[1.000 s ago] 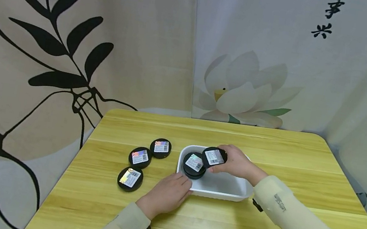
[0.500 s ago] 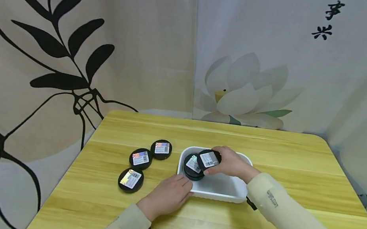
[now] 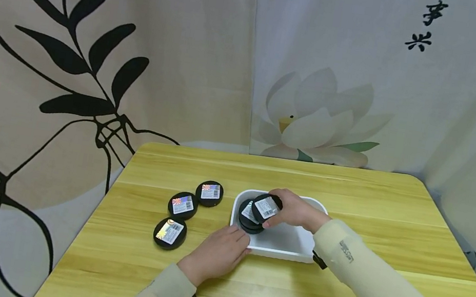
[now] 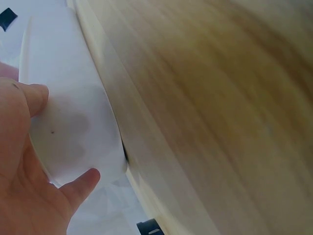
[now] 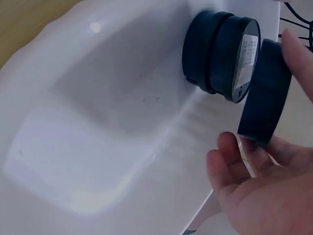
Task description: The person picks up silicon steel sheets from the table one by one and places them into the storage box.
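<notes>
A white tray (image 3: pixel 291 253) stands on the table with a stack of two round black containers (image 5: pixel 208 54) at its left end. My right hand (image 3: pixel 295 210) pinches another round black container (image 3: pixel 267 207) by its rim, between thumb and fingers. That container is slightly tilted, its label facing up, and overlaps the stack from the head; in the right wrist view it is close against the top one, and contact is hard to tell. My left hand (image 3: pixel 219 252) holds the tray's near left corner, its fingertips against the outer wall (image 4: pixel 73 132) in the left wrist view.
Left of the tray, three round black containers lie on the table in a slanting row: a far one (image 3: pixel 209 194), a middle one (image 3: pixel 182 205) and a near one (image 3: pixel 170 233). Their labels face up. Behind the wooden table (image 3: pixel 374 201) hangs a printed curtain (image 3: pixel 197 48).
My right hand has moved left with its container, bringing it from beside the stack to over it. The left hand stays on the tray's corner.
</notes>
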{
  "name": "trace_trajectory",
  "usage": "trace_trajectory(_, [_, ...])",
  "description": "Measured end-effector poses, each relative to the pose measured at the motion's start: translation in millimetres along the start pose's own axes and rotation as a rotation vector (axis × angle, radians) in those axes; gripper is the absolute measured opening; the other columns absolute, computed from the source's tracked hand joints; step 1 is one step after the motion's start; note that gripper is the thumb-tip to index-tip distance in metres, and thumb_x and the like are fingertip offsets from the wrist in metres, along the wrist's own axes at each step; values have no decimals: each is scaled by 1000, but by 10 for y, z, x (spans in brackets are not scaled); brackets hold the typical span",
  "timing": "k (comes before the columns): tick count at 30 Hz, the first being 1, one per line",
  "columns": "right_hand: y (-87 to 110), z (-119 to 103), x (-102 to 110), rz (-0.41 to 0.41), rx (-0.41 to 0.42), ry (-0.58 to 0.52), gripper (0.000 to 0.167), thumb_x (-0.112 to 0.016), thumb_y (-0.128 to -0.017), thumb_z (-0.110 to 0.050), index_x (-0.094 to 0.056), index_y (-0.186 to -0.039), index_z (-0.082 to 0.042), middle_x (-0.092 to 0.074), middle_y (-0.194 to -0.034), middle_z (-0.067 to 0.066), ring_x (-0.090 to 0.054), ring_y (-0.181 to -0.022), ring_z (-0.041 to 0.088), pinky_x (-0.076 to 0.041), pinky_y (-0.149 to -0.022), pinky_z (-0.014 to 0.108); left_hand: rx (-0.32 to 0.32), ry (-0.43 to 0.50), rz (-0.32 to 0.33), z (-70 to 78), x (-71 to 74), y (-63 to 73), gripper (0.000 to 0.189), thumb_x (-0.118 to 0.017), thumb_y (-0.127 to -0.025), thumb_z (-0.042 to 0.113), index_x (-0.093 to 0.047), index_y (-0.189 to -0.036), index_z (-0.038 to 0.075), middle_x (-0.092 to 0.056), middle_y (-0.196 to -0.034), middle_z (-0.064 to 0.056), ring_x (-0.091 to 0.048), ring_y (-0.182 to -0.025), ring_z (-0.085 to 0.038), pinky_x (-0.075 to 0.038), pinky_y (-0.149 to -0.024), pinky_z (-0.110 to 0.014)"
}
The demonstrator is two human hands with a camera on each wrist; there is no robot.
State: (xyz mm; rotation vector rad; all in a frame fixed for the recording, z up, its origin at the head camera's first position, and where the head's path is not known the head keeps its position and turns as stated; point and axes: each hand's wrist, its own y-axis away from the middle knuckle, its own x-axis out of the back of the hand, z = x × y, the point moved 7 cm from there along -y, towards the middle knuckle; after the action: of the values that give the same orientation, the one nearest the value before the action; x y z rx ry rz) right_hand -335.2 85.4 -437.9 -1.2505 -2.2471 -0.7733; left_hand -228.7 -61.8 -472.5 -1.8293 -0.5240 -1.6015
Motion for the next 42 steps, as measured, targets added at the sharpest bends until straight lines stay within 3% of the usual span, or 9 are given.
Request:
trace_trajectory(11, [-43, -16, -71, -4, -55, -17, 95, -93, -69, -16, -43, -148, 0, -45, -149, 21, -48, -128, 32, -38, -113, 50, 8, 6, -22, -2, -5, -3, 21, -47, -107, 33, -53, -95, 16, -60, -96, 3, -52, -93, -15, -48, -88, -30])
trace_trajectory(19, [-106, -57, -121, -17, -36, -26, 94, -93, -69, -14, -43, -148, 1, -54, -142, 17, -52, -124, 28, -40, -111, 47, 13, 13, -29, -19, -17, -5, 22, -47, -107, 33, -53, -95, 16, -60, -96, 3, -51, -92, -15, -48, -88, -30])
trace_trajectory(25, [-134, -58, -159, -20, -70, -27, 97, -93, -70, -16, -41, -150, 0, -50, -147, 17, -48, -130, 30, -37, -115, 49, 13, 25, -23, -18, -29, -1, 21, -47, -107, 33, -53, -96, 15, -60, -97, 3, -51, -93, -15, -48, -88, -30])
trace_trajectory(32, [-153, -83, -197, -3, -32, -5, 94, -94, -68, -13, -45, -146, 3, -52, -143, 19, -52, -125, 30, -40, -112, 47, 10, 12, -18, -6, -26, -6, 22, -47, -107, 33, -54, -97, 14, -62, -101, 3, -55, -99, -16, -49, -94, -32])
trace_trajectory(42, [-181, -68, -232, 4, -69, 21, 97, -93, -70, -18, -42, -150, -1, -47, -148, 18, -50, -129, 30, -39, -113, 47, 14, 12, -13, -6, -26, -3, 22, -48, -107, 33, -53, -96, 15, -62, -99, 3, -54, -98, -15, -49, -93, -31])
